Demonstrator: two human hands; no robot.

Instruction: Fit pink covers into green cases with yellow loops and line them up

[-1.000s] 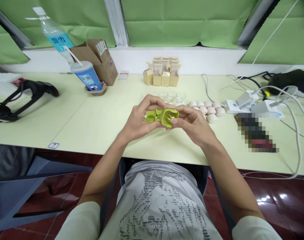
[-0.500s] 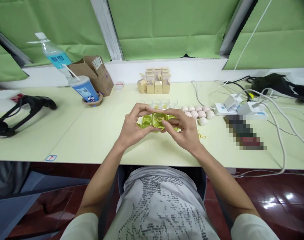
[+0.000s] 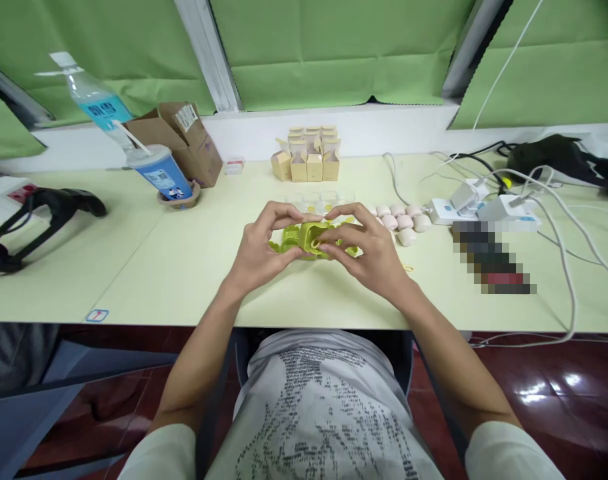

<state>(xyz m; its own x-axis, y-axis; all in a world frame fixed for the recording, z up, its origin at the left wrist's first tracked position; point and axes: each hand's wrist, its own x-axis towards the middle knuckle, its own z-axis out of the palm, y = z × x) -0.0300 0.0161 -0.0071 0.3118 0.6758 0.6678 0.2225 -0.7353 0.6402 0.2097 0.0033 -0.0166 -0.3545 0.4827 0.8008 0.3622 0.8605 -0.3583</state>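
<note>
Between both hands, above the table, is a small hollow green plastic case (image 3: 307,235) with its opening facing me. My left hand (image 3: 263,250) grips the case from the left, thumb below and fingers above. My right hand (image 3: 367,250) has its thumb and a finger pinched on a small yellow ring-like piece (image 3: 316,244) at the case's opening, while its index finger reaches the top edge. More green cases (image 3: 290,235) lie on the table behind the held one, partly hidden by my hands. Clear cups (image 3: 311,199) stand just beyond.
Pale pink rounded pieces (image 3: 407,237) sit in rows to the right, near a power strip (image 3: 447,212) with white cables. Small cardboard boxes (image 3: 314,167) are grouped at the back. A blue cup (image 3: 167,177), a bottle (image 3: 101,107) and a brown carton (image 3: 199,143) stand left.
The held case has tilted and shifted slightly left. My right fingers have moved the yellow piece lower in its opening. The view has shifted a little.
</note>
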